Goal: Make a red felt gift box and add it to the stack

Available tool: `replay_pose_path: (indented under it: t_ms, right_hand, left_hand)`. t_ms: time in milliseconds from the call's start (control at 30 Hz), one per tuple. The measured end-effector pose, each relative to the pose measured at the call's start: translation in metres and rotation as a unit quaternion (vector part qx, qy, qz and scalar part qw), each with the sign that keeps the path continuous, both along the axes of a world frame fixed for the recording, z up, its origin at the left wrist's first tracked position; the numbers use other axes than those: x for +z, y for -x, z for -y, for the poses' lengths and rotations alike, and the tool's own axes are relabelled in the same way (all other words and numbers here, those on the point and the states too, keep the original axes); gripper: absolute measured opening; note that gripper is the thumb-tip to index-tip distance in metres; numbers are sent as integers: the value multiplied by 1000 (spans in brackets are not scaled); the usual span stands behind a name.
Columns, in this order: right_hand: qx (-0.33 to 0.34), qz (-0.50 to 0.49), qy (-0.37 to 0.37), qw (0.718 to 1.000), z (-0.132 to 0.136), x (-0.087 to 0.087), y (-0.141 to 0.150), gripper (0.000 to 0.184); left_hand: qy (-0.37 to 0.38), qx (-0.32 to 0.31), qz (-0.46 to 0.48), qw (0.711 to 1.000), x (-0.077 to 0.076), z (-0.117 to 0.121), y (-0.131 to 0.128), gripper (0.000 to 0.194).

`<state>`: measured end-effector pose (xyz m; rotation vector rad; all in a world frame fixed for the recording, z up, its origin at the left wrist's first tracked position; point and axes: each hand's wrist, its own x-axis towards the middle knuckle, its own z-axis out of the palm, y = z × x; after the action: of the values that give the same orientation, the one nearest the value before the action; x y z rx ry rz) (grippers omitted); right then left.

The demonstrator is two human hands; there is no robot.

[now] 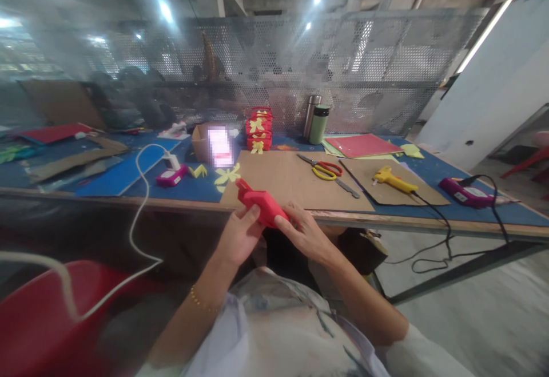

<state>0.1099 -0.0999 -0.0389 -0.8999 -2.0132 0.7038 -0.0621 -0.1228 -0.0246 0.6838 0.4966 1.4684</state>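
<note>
I hold a folded red paper piece [261, 202] in front of me, just below the table's near edge. My left hand [238, 234] is closed on its lower left side, thumb on top. On its right end my right hand [302, 231] pinches it with curled fingers. Behind the paper a brown cardboard sheet [291, 179] lies on the blue table top [128, 174].
Yellow-and-red scissors [323, 169], a yellow glue gun [392, 179] with a black cord, a pink power strip [465, 192], stacked red boxes with yellow bows [258, 128], yellow paper bows [227, 175], a lit phone [219, 145], two flasks [315, 119]. A red chair [38, 314] stands at lower left.
</note>
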Motion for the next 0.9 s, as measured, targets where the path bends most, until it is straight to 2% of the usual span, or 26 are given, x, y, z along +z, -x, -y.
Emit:
replay_pose_path:
  t_ms: [200, 433, 533, 633, 767, 900]
  right_hand:
    - [11, -128, -32, 991, 2, 10, 3, 43]
    - [37, -160, -23, 986, 2, 8, 9, 41]
    - [33, -177, -35, 983, 3, 10, 4, 38]
    - [3, -190, -64, 980, 4, 14, -3, 33]
    - [-26, -165, -105, 980, 4, 15, -11, 32]
    - [-32, -119, -131, 984, 3, 10, -15, 31]
  left_hand:
    - [5, -11, -16, 1000, 2, 2, -4, 34]
    - [-7, 3, -61, 998, -1, 2, -4, 32]
    - [-33, 24, -115, 993, -1, 3, -2, 32]
    - [-56, 60, -212, 974, 1, 4, 1, 28]
    - [-95, 113, -347, 926, 4, 6, 4, 17]
    - [-125, 129, -393, 902, 4, 7, 4, 12]
